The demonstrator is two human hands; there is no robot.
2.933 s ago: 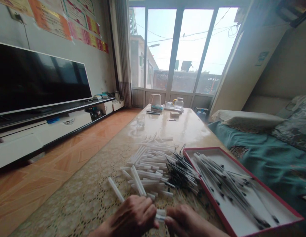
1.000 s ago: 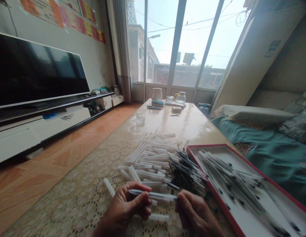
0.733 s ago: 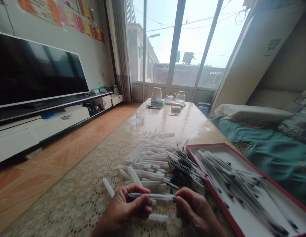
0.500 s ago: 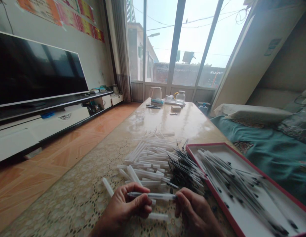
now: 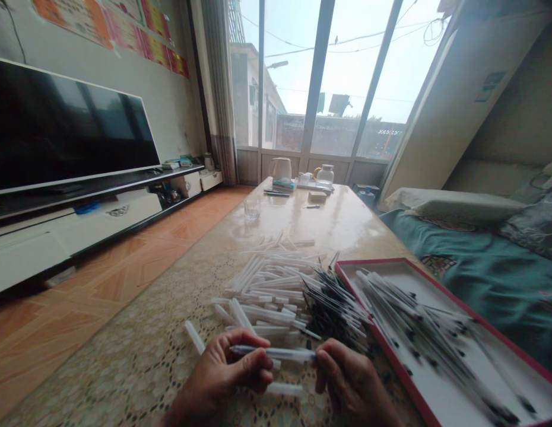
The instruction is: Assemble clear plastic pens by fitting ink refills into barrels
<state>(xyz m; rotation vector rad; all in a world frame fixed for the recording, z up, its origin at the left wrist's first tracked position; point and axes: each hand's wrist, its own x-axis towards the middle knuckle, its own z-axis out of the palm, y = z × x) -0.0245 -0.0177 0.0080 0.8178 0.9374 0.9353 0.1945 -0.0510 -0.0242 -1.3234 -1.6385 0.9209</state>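
Between my two hands a translucent pen [image 5: 291,354] with a dark core lies almost level. My left hand [image 5: 234,365] pinches its tip end between thumb and fingers. At the other end, my right hand [image 5: 347,376] is closed on the pen's dark end with thumb and forefinger. Just beyond are a pile of white translucent pen barrels [image 5: 267,281] and, to its right, a heap of dark pieces and thin refills [image 5: 333,302]. A loose white tube [image 5: 285,389] lies on the table below the pen, and another barrel [image 5: 194,337] rests left of the pile.
A red-rimmed tray [image 5: 387,262] on the right holds many pens with black ends [image 5: 418,320]. Farther along the patterned table [image 5: 138,350] stand a drinking glass [image 5: 252,209], a kettle [image 5: 282,168] and a glass jug [image 5: 326,174]. A sofa with a teal cover [image 5: 481,267] is to the right.
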